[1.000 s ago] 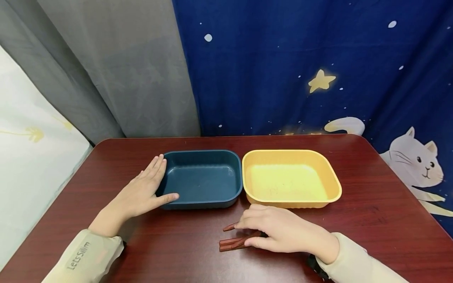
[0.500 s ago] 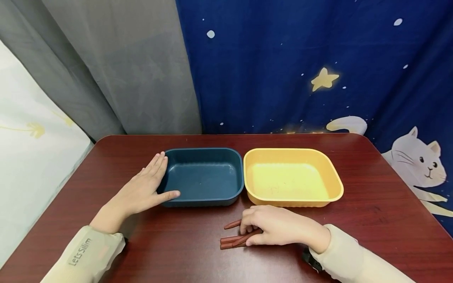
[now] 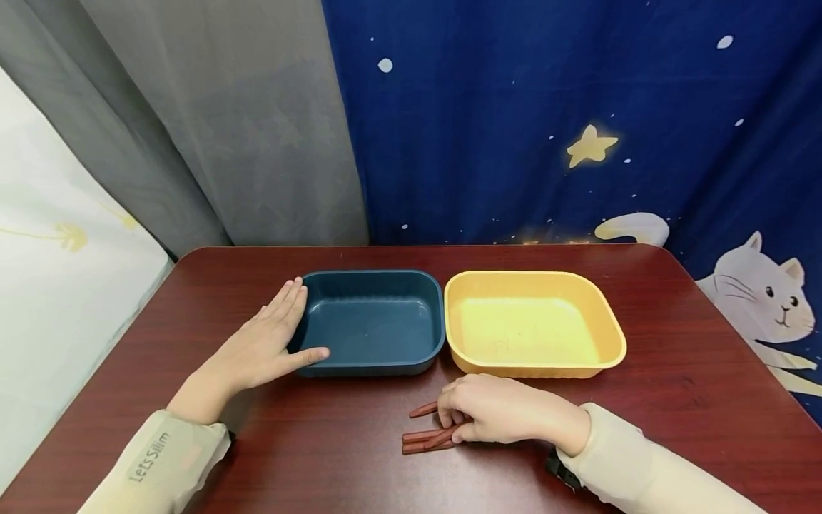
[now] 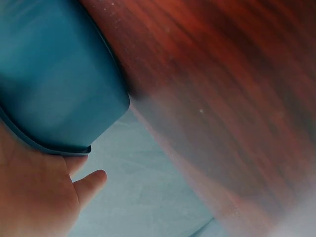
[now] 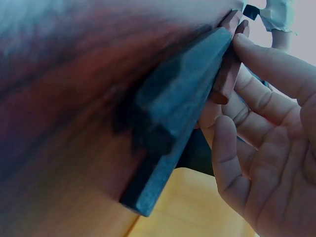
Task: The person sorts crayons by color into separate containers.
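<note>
My left hand (image 3: 260,350) lies with straight fingers along the left side of a dark blue plastic bin (image 3: 372,370), its thumb over the near rim. In the left wrist view the palm (image 4: 34,197) is against the bin's wall. In front of the bins lie several reddish-brown sticks (image 3: 414,449), side by side, one tilted across the others. My right hand (image 3: 507,410) pinches a stick (image 5: 227,81) between thumb and curled fingers. One separate stick (image 3: 422,410) lies just beyond, partly behind those fingers. Nearer sticks (image 5: 168,94) look dark in the right wrist view.
A yellow bin (image 3: 536,372) stands against the right side of the blue one, and both have nothing inside. The reddish-brown table (image 3: 321,464) ends at the back before a grey curtain (image 3: 257,143) and a blue curtain (image 3: 475,128).
My right hand's fingers have curled in at the sticks, and the hand has shifted slightly. More of the tilted stick shows. The left hand stays on the blue bin.
</note>
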`<state>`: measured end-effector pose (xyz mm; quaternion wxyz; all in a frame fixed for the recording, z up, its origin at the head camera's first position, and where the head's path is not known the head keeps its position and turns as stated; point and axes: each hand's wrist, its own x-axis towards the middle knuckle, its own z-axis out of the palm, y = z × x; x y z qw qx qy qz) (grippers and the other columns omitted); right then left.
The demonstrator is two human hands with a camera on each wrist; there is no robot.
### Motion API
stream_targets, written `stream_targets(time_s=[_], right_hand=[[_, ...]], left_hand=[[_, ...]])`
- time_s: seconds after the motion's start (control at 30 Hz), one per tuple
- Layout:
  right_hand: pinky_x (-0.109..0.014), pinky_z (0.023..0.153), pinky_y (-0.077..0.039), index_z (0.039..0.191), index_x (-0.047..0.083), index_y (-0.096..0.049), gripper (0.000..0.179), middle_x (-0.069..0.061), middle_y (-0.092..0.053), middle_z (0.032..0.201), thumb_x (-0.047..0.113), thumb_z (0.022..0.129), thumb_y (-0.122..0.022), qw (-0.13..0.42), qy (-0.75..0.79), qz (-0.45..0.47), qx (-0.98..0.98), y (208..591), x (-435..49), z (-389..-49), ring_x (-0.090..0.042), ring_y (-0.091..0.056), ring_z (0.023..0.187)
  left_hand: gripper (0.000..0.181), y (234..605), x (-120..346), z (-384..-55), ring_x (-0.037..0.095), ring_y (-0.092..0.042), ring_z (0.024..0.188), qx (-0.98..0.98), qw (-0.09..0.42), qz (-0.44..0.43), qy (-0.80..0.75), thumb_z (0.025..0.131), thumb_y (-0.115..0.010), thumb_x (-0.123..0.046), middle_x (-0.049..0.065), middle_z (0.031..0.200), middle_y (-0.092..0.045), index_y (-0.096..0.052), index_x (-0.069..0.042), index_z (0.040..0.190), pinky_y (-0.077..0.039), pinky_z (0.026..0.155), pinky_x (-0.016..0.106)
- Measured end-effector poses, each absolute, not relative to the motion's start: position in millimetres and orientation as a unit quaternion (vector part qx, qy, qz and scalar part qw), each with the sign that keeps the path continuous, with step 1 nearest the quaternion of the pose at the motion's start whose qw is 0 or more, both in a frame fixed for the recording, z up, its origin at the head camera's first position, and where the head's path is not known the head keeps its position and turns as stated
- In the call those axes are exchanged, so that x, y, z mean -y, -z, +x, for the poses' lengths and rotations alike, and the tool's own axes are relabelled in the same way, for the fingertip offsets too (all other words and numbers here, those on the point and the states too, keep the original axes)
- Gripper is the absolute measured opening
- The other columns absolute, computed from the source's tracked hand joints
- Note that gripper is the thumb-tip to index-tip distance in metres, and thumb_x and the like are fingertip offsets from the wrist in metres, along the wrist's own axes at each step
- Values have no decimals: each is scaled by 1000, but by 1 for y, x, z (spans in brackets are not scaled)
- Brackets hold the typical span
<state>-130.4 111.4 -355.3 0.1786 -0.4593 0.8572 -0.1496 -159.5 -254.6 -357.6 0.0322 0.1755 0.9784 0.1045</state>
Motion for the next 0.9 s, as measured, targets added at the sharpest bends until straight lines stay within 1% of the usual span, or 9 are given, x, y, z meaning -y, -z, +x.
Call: stream_targets(time_s=[0.2,0.5,0.63,0.73,0.9], right_hand=[[-14,62,-41,80,23,-62,17,17,-50,69,17,85,-77,198,168,-455,-852,356,-112,-132,2,-49,68],[-13,59,-41,78,24,-60,18,17,-49,67,18,86,-75,214,177,-458,-845,356,-111,-135,5,-46,63],[-13,59,-41,79,24,-60,17,16,-50,66,17,87,-74,218,191,-462,-838,355,-110,-136,5,-47,63],[-13,61,-42,79,24,-60,17,16,-51,67,17,88,-73,220,201,-464,-834,353,-109,-137,5,-47,64],[-13,64,-42,81,21,-61,15,16,-51,68,15,88,-72,206,218,-483,-823,350,-107,-138,4,-49,67]], left_hand=[[109,358,254,-160,34,1,156,-978,29,180,-100,90,-48,-74,10,168,7,-5,-2,159,-20,120,61],[109,359,254,-160,34,1,156,-977,29,180,-109,90,-51,-72,11,168,6,-5,0,158,-20,118,64],[110,360,254,-160,34,1,156,-976,32,180,-117,90,-52,-72,11,168,6,-5,0,159,-18,119,64],[111,360,255,-161,35,2,156,-975,33,181,-122,89,-54,-71,14,168,5,-5,1,158,-18,118,65],[114,358,255,-161,36,2,155,-974,35,182,-128,87,-58,-70,17,168,3,-6,3,158,-17,118,67]])
